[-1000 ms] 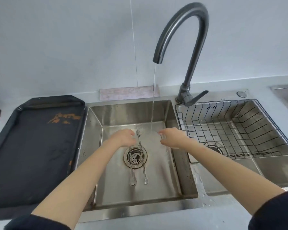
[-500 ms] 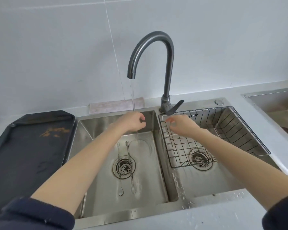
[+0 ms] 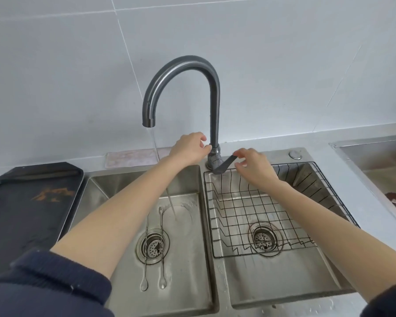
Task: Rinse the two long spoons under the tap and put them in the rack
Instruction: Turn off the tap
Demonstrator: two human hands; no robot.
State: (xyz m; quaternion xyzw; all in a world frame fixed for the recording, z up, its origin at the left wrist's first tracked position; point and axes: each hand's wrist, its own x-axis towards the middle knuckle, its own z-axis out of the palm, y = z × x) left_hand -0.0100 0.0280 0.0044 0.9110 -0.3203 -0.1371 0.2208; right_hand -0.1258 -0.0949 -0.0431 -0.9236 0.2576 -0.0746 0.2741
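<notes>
We see both hands up at the tap (image 3: 212, 92). Left hand (image 3: 188, 148) sits against the tap's upright stem, fingers (image 3: 202, 147) loosely curled, thumb and forefinger near the stem; we cannot tell if they actually grip it. Right hand (image 3: 253, 167) is at the lever handle (image 3: 225, 164), fingers (image 3: 239, 153) pinching its raised tip. Water (image 3: 154, 145) runs from the spout into the left basin (image 3: 188, 282). The two long spoons (image 3: 153, 250) lie side by side on the left basin floor, across the drain strainer (image 3: 152, 247), bowls toward us, untouched by either hand. The wire rack (image 3: 261, 216) sits in the right basin (image 3: 284, 280), nothing in it. Dark tray (image 3: 28, 202) lies on the table (image 3: 329, 147) left of the sink; a pinkish cloth (image 3: 133, 159) lies behind the left basin. Dark sleeves (image 3: 48, 287) are pushed up on both forearms.
</notes>
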